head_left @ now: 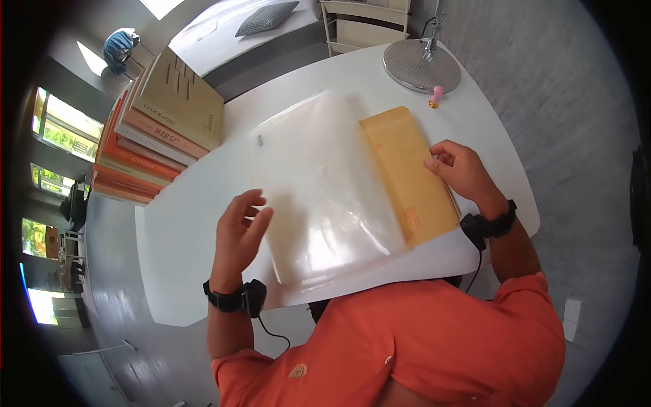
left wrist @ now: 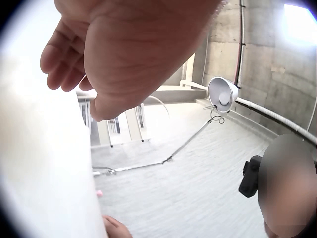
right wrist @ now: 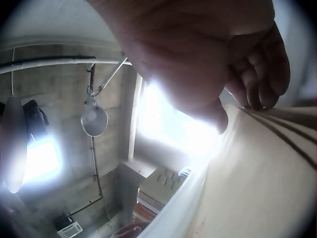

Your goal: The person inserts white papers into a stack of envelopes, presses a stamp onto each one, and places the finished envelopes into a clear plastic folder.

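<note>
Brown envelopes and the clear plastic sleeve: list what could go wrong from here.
1. The right hand grips only the far edge of the brown envelopes; the stack may fan out or slide apart.
2. The left hand hovers open beside the clear plastic sleeve without holding it, so the sleeve could shift on the white table.
3. The sleeve's near end lies close to the table edge and might slip off.

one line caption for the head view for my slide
Right hand holds a stack of brown envelopes beside a clear plastic bag on the white table, left hand raised.
</note>
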A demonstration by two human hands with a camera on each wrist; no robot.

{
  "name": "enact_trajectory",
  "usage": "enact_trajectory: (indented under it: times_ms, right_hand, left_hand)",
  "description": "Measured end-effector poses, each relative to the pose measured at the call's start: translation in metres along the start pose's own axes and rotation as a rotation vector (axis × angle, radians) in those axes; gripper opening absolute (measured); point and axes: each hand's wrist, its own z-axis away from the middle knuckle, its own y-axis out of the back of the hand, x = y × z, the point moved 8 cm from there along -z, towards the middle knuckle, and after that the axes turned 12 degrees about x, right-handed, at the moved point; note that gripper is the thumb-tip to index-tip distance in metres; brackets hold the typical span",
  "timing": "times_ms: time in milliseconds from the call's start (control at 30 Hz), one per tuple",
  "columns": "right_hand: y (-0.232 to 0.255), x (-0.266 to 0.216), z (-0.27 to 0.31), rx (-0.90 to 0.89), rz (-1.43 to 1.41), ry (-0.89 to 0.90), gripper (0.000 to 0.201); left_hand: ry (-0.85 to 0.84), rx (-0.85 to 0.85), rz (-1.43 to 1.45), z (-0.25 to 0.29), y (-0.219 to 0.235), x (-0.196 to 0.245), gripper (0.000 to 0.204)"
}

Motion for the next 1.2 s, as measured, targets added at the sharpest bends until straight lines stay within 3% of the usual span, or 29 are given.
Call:
enact_trajectory:
  times_ms: [133,300,433,533,567,633,700,767,867,933,1033,1100,1200]
  right_hand:
    - [-0.004,0.001,-0.002,-0.007,-0.065,0.008,0.031]
    - [0.001,-0.005,0.002,0.042,-0.126,0.054,0.021]
    - [0.003,-0.011,0.003,0.053,-0.203,0.064,0.022]
    - [0.001,-0.016,0.005,0.032,-0.370,0.068,0.023]
    - [-0.003,-0.015,0.006,-0.024,-0.502,-0.005,0.024]
    - [-0.007,-0.018,0.009,-0.079,-0.634,-0.074,0.024]
    - [-0.019,-0.021,0.016,-0.267,-0.784,-0.198,0.024]
    - [-0.013,-0.015,0.012,-0.233,-0.724,-0.184,0.023]
    - [0.001,-0.005,0.006,-0.142,-0.705,-0.146,0.023]
    - [0.009,0.002,0.002,-0.084,-0.738,-0.118,0.024]
    - [0.014,0.011,-0.004,-0.042,-0.915,-0.133,0.026]
    - [0.012,0.017,-0.004,-0.073,-1.167,-0.282,0.029]
    - [0.011,0.015,-0.004,-0.133,-1.282,-0.356,0.031]
  left_hand:
    - [0.000,-0.097,0.071,-0.005,-0.039,0.028,0.044]
    - [0.046,-0.246,0.113,-0.014,-0.068,0.027,0.049]
    - [0.214,-0.266,0.428,-0.015,-0.074,0.023,0.051]
    - [0.339,-0.270,0.609,-0.016,-0.080,0.019,0.047]
    - [0.384,-0.278,0.676,-0.016,-0.083,0.017,0.042]
    - [0.379,-0.302,0.689,-0.018,-0.086,0.014,0.034]
    - [0.371,-0.331,0.701,-0.020,-0.086,0.016,0.027]
    - [0.341,-0.273,0.721,-0.022,-0.075,0.016,0.015]
    - [0.320,-0.230,0.775,-0.025,-0.056,0.007,0.014]
    - [0.308,-0.265,0.811,-0.024,-0.055,0.011,0.015]
    - [0.308,-0.119,0.610,-0.023,-0.053,0.010,0.022]
    - [0.237,-0.144,0.424,-0.020,-0.061,0.009,0.037]
    - [0.213,-0.199,0.431,-0.019,-0.071,0.011,0.048]
